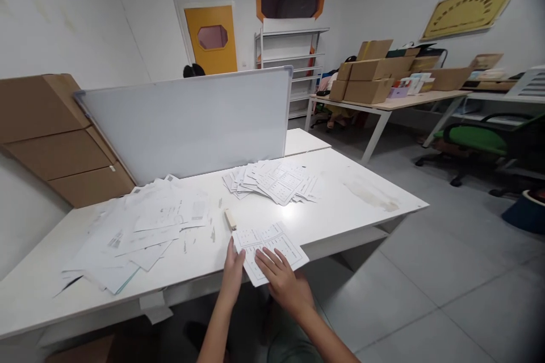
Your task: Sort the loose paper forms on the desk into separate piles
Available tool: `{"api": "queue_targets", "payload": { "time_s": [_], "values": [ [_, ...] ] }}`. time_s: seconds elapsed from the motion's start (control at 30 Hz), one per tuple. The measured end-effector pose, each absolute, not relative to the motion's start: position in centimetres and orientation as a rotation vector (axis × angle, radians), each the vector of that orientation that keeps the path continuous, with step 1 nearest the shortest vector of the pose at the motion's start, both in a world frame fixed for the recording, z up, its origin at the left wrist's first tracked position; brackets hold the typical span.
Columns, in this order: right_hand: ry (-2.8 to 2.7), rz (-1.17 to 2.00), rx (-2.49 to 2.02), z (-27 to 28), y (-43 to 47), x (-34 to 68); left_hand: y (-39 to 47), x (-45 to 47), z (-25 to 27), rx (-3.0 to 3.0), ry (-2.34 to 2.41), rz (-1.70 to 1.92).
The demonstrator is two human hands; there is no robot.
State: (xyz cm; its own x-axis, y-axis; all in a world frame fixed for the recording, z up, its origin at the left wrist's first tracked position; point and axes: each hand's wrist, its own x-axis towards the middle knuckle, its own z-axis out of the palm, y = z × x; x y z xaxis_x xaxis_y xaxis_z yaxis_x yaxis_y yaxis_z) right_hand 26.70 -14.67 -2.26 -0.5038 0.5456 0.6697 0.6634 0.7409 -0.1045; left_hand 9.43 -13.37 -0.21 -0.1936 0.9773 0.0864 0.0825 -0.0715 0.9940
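A printed sheet of paper (272,244) lies at the near edge of the white table (366,204), overhanging it a little. My left hand (233,272) rests with fingers together along the sheet's left edge. Laid flat on the sheet's near corner is my right hand (283,281), fingers spread. A small beige eraser-like block (230,219) sits just beyond the sheet. Farther back lies a fanned pile of similar printed sheets (275,180). A wide heap of loose white papers (140,229) covers the table's left part.
A whiteboard (187,122) stands on edge along the table's far side. Brown cardboard boxes (55,136) lean at the left wall. Behind the whiteboard a person's dark head (193,70) shows. Another table with cartons (370,76) and a green chair (481,142) stand at right.
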Motion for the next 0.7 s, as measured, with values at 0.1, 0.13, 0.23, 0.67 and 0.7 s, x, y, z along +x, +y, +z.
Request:
{"api": "queue_targets", "payload": {
  "time_s": [0.1,0.13,0.23,0.67,0.7],
  "values": [
    [-2.348,-0.029,-0.947,-2.5,-14.9,25.4,-14.1,8.6,-0.7,1.162,1.467,1.347],
    [-2.38,0.062,-0.984,-2.5,-15.1,25.0,-14.2,8.0,-0.8,1.157,1.507,1.344],
    [-2.417,0.342,-1.09,-2.3,-16.1,24.5,-14.2,6.5,-1.1,1.145,1.574,1.333],
    [-1.168,0.676,-1.52,-4.3,-14.2,30.4,-15.8,6.9,0.1,0.874,1.56,1.299],
    [-1.131,0.751,-1.518,-4.8,-13.8,30.8,-15.9,6.8,0.2,0.872,1.546,1.303]
  ]
}}
